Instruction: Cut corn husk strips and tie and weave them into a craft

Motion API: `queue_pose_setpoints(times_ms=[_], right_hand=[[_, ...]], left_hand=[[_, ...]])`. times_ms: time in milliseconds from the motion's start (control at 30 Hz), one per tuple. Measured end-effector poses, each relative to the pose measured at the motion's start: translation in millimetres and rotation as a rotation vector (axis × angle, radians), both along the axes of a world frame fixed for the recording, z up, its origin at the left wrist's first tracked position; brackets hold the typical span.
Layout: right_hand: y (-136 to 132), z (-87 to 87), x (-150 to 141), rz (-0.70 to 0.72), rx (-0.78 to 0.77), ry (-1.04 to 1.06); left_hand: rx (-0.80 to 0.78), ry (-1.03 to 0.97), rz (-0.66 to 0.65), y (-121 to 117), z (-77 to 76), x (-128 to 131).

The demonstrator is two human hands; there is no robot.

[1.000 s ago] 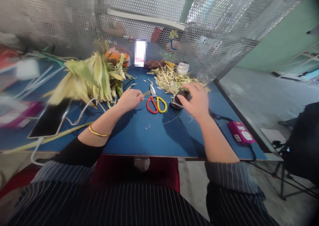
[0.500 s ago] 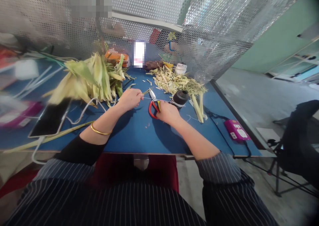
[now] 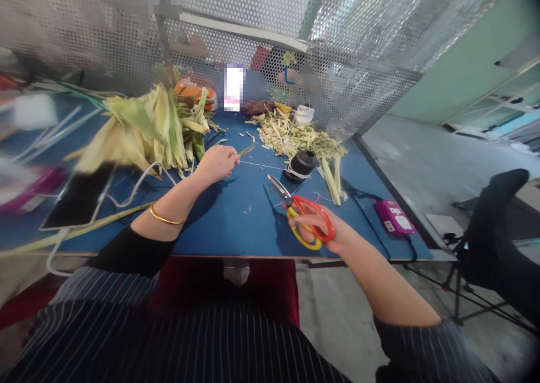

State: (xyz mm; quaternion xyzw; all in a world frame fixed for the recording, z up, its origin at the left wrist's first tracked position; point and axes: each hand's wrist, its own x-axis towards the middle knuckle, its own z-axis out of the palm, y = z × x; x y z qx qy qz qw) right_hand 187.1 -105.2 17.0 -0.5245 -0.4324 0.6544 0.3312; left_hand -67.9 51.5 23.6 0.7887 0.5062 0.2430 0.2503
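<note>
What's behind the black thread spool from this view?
Behind the black thread spool: a heap of pale plant scraps, with a white container beyond. The spool covers the patch directly at its back, so anything there is hidden.

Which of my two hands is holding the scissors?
Your right hand, gripping the red-and-yellow-handled scissors; your left hand instead pinches thin greenish strands, with white thread running from it toward the black spool.

The right hand (image 3: 315, 222) has lifted the scissors (image 3: 291, 203) and drawn them back rightward.
</note>
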Motion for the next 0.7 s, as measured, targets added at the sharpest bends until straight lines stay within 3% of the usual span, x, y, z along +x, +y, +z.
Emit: queue_pose_setpoints(times_ms=[200, 700], right_hand=[[0, -0.6, -7, -0.077, -0.043, 0.223], [17, -0.8, -27, -0.159, 0.009, 0.165]], left_hand=[[0.002, 0.004, 0.006, -1, 0.9, 0], [0.031, 0.038, -0.009, -2, 2.3, 0]])
